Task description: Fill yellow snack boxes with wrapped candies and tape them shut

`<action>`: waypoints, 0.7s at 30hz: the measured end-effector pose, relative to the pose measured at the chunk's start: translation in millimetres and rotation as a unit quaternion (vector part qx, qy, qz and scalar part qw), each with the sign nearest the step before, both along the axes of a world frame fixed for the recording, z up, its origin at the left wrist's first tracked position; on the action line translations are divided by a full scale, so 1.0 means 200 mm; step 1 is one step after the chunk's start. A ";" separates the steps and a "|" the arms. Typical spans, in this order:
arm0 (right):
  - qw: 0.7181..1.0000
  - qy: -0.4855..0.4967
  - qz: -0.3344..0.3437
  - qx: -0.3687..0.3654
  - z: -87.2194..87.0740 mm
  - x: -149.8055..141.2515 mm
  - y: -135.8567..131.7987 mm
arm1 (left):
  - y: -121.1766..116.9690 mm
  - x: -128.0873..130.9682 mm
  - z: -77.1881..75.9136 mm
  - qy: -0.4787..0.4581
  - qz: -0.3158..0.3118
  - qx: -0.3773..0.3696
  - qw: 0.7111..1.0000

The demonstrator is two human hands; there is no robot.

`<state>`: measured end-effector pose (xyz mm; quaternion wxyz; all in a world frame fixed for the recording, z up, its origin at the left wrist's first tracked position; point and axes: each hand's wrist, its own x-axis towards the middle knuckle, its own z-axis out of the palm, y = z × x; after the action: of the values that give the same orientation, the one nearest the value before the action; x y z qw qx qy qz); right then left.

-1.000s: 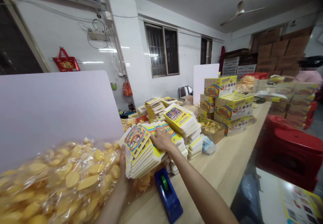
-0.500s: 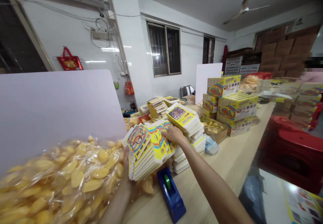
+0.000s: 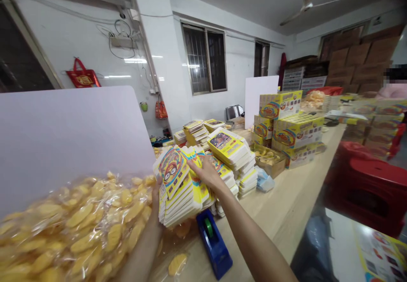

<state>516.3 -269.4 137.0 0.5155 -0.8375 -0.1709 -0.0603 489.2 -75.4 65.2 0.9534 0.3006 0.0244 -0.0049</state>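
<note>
the right hand (image 3: 206, 174) has slid back from the taller pile onto the top of the fanned stack of flat yellow printed cartons (image 3: 181, 191). it lies open, fingers resting on the upper edges without a clear grip. the left hand (image 3: 155, 208) is curled around the stack's lower left side and bears it up, its fingers mostly hidden. the stack is held over a pale wooden table (image 3: 286, 197). just beside it at 2 o'clock stands a taller pile of the same cartons (image 3: 227, 148). a blue tape dispenser (image 3: 213, 244) lies on the table at 5 o'clock. a clear bag of yellow chips (image 3: 73, 231) sits at 8 o'clock, beside the left forearm. well off at 2 o'clock are stacked yellow boxes (image 3: 291, 123).
</note>
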 end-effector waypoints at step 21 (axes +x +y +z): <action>0.883 0.234 0.302 0.272 -0.16 -0.77 0.11 | 0.09 -1.10 0.25 -0.128 0.128 0.354 0.918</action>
<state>362.8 -248.1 104.9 0.7414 -0.5616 -0.2669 0.2523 270.2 -57.9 115.6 0.7724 0.6104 -0.0599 0.1649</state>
